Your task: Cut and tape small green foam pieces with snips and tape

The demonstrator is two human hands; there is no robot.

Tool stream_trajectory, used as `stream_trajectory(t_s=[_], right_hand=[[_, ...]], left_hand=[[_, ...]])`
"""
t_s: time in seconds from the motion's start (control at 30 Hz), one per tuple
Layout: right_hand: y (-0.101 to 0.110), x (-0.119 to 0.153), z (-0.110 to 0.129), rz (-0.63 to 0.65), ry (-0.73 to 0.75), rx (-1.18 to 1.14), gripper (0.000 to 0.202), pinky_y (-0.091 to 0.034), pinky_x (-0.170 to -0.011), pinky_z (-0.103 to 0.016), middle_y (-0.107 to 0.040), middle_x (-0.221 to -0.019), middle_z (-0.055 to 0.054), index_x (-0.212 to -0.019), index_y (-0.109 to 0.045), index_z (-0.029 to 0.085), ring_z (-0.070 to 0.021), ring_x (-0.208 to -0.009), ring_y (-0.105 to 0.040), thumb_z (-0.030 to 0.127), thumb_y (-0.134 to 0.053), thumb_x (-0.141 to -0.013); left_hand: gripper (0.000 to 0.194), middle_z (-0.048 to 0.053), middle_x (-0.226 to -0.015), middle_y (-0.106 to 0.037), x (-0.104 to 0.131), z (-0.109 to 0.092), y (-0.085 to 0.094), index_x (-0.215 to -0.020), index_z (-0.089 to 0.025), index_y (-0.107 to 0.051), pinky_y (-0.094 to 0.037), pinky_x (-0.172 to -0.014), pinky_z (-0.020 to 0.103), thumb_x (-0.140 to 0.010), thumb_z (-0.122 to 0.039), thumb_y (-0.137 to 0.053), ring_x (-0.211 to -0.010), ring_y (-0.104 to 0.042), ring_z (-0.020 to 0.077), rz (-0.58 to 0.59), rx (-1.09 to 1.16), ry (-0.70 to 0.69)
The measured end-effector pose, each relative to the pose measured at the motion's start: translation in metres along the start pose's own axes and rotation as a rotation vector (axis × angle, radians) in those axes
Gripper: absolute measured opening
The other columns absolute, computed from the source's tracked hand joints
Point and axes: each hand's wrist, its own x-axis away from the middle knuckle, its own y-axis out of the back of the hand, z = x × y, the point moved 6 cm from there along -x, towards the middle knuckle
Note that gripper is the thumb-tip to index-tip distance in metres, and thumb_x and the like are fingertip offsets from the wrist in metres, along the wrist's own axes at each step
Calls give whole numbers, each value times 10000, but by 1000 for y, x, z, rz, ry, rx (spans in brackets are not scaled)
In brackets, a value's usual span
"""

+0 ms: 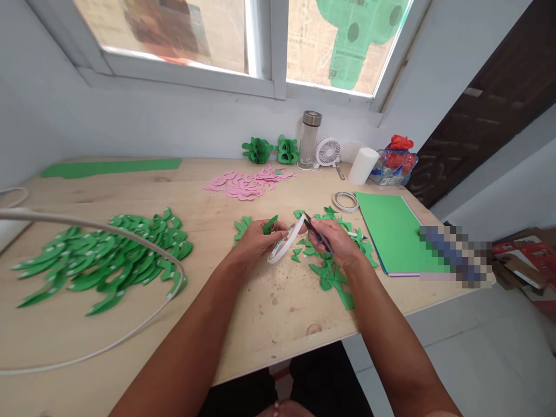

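My left hand point(260, 238) is closed around a roll of white tape point(278, 255) and also pinches a small green paper cutout point(271, 223). A strip of the tape runs up from the roll towards my right hand point(336, 240). That hand grips dark-handled scissors point(320, 236), whose blades meet the strip's upper end. Below and around both hands lie green paper scraps point(332, 272). A large pile of curved green paper cutouts point(125, 255), many with small white tape patches, spreads over the left side of the wooden table point(260, 324).
Pink paper cutouts point(243, 184) lie behind my hands. At the back stand green paper ornaments point(257, 149), a glass bottle point(309, 139), a small fan point(328, 152) and a white roll point(364, 165). Another tape roll point(346, 201) and green sheets point(391, 231) are right. A pale cable point(147, 240) crosses left.
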Motion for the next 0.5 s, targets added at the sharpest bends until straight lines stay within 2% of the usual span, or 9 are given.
stream_trajectory(t_s=[0.2, 0.5], right_hand=[[2, -1, -1, 13, 21, 38, 354, -207, -367, -198, -440, -498, 60, -832, -677, 148, -40, -374, -301, 468, -527, -833], [3, -1, -1, 13, 42, 62, 346, -185, -368, -210, -414, -485, 69, -825, -666, 153, -42, -373, -280, 467, -520, -842]], left_hand=[[314, -35, -561, -495, 0, 3, 3, -793, -138, -669, -188, -435, 207, -603, -382, -723, -441, -327, 53, -2, -17, 29], [272, -38, -564, -475, 1, 2, 3, -709, -145, -656, -206, -431, 198, -598, -381, -731, -462, -335, 51, 13, -24, 26]])
